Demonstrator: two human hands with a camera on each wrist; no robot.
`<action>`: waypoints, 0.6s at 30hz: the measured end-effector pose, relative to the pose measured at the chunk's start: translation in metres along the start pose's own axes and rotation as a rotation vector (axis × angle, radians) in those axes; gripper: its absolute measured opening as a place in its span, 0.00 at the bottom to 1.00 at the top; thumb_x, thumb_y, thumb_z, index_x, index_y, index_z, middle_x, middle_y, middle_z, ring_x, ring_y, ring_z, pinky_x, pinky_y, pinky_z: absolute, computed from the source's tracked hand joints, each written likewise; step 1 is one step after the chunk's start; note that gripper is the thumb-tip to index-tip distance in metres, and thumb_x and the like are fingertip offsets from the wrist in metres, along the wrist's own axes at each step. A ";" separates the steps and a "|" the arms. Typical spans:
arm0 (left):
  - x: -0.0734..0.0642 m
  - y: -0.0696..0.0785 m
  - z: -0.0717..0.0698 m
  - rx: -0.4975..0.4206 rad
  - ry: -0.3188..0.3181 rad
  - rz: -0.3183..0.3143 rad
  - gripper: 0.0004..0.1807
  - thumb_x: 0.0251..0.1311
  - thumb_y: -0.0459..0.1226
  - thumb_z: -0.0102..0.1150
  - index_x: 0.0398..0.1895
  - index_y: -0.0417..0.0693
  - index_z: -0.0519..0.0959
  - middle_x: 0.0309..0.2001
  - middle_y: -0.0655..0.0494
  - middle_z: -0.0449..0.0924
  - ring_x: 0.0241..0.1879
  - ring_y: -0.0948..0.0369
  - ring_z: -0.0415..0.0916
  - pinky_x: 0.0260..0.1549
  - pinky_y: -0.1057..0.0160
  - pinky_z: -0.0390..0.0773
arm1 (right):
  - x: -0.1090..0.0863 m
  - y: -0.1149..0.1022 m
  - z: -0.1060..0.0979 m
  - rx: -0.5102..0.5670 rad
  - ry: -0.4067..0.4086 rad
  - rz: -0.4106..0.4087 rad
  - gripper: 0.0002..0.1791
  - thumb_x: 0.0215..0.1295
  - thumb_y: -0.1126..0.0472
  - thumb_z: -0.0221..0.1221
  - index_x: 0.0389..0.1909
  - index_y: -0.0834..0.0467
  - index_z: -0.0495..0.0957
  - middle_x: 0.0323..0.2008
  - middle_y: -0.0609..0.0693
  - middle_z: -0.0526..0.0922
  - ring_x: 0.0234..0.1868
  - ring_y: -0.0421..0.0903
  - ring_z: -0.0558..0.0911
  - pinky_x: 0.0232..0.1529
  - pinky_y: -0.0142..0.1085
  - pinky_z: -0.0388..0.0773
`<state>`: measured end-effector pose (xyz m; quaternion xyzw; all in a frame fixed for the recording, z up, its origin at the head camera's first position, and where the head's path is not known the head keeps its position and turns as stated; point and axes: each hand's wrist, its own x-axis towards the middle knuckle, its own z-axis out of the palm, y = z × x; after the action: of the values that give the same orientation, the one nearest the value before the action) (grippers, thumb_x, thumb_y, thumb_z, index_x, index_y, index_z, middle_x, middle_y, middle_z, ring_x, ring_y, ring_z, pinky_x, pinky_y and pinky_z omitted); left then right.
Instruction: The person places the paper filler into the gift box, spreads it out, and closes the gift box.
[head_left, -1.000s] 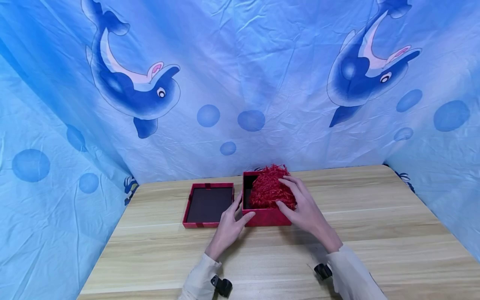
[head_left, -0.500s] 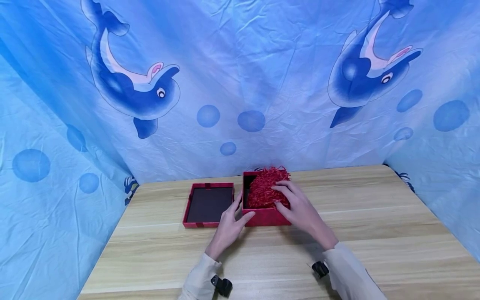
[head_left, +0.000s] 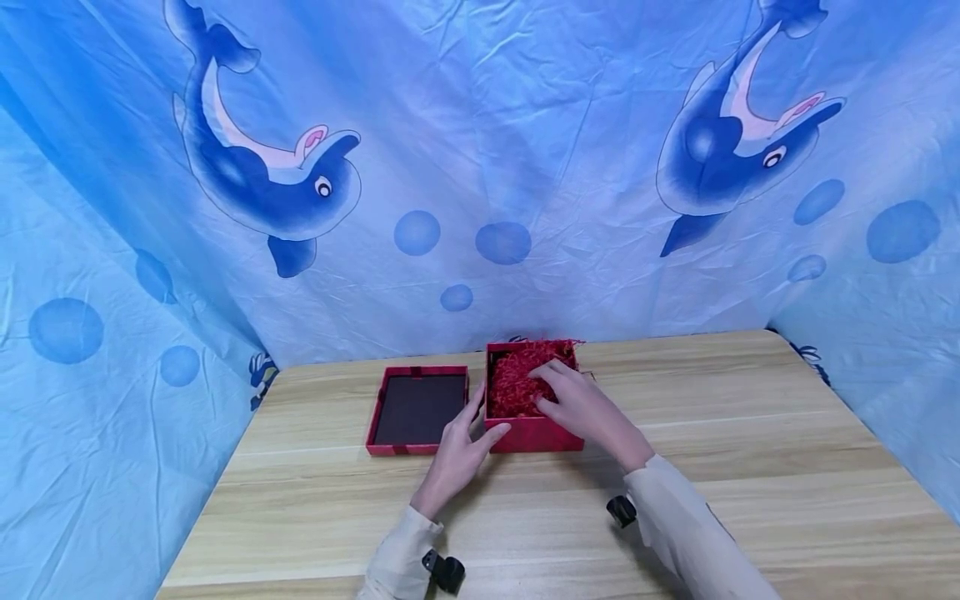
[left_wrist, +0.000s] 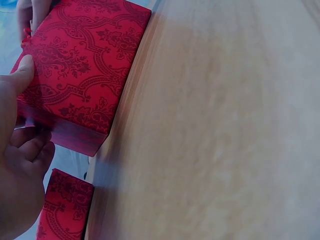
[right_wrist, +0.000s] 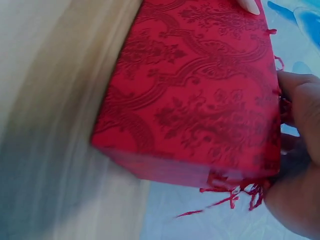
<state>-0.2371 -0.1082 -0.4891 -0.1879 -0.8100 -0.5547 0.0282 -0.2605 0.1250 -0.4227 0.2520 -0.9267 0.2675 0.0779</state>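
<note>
A red patterned gift box (head_left: pixel 534 435) stands uncovered on the table, its dark inside mostly covered by red shredded paper (head_left: pixel 517 387). My left hand (head_left: pixel 459 454) holds the box at its front left corner. In the left wrist view its thumb (left_wrist: pixel 25 70) lies at the top edge of the front wall, while the fingers (left_wrist: pixel 34 147) curl by the left side. My right hand (head_left: pixel 581 404) is over the box with bent fingers and thumb in the paper. Its fingertips are partly hidden behind the rim in the right wrist view, where loose red strands (right_wrist: pixel 250 192) hang over the edge.
The box lid (head_left: pixel 420 408), red-rimmed with a dark inside, lies upturned just left of the box. The wood-grain table (head_left: pixel 750 433) ends behind them at a blue dolphin-print cloth (head_left: pixel 570 283). A black wrist camera (head_left: pixel 444 573) sits by the left sleeve.
My right hand has moved left and inward over the box. The red shredded paper has sunk lower and spread left, covering more of the dark inside. The left hand and lid stay put.
</note>
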 end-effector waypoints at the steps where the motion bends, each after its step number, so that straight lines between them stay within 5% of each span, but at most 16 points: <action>1: 0.000 0.000 0.000 -0.002 0.001 -0.001 0.45 0.71 0.48 0.64 0.84 0.50 0.52 0.80 0.46 0.54 0.71 0.45 0.64 0.66 0.47 0.69 | 0.002 -0.001 0.000 -0.011 -0.018 0.012 0.20 0.69 0.65 0.64 0.60 0.63 0.80 0.52 0.55 0.81 0.46 0.49 0.82 0.49 0.49 0.82; 9: -0.001 0.000 0.000 -0.014 0.006 0.005 0.44 0.72 0.48 0.64 0.84 0.51 0.52 0.80 0.45 0.53 0.72 0.44 0.63 0.67 0.48 0.68 | 0.016 -0.013 0.005 -0.054 -0.092 0.095 0.18 0.71 0.65 0.63 0.58 0.66 0.80 0.46 0.55 0.82 0.40 0.46 0.78 0.42 0.43 0.80; 18: -0.001 0.000 0.001 0.000 0.004 0.020 0.45 0.72 0.47 0.64 0.84 0.47 0.52 0.80 0.44 0.53 0.73 0.44 0.62 0.68 0.48 0.67 | 0.024 -0.016 0.013 -0.019 -0.144 0.174 0.21 0.74 0.60 0.62 0.63 0.65 0.78 0.58 0.59 0.80 0.57 0.55 0.81 0.56 0.51 0.80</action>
<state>-0.2361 -0.1077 -0.4893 -0.1951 -0.8080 -0.5549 0.0352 -0.2731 0.0965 -0.4202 0.1883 -0.9508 0.2457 -0.0101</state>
